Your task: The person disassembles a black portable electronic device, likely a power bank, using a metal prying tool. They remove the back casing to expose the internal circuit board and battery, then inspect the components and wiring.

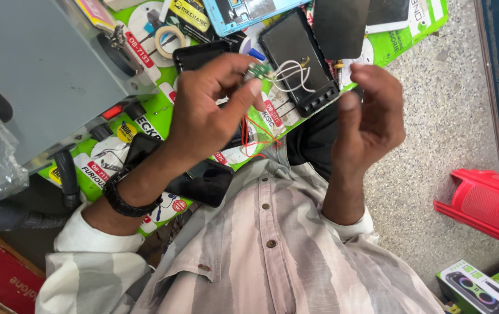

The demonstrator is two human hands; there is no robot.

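My left hand [208,107] pinches a small green circuit board [259,70] between thumb and fingers. White wires [292,75] loop out from the board to the right, and thin red wires [253,135] hang below the hand. My right hand [370,113] is raised beside it, fingers curled, holding nothing that I can see. A black bracelet sits on my left wrist. Both hands hover above a green printed mat [162,110] on the work surface.
A black open casing [299,61] lies under the wires. Black phones [203,181], a tape roll [168,39] and a grey machine [45,70] with knobs sit on the left. A red speaker [485,203] and a boxed speaker [479,288] lie on the speckled floor.
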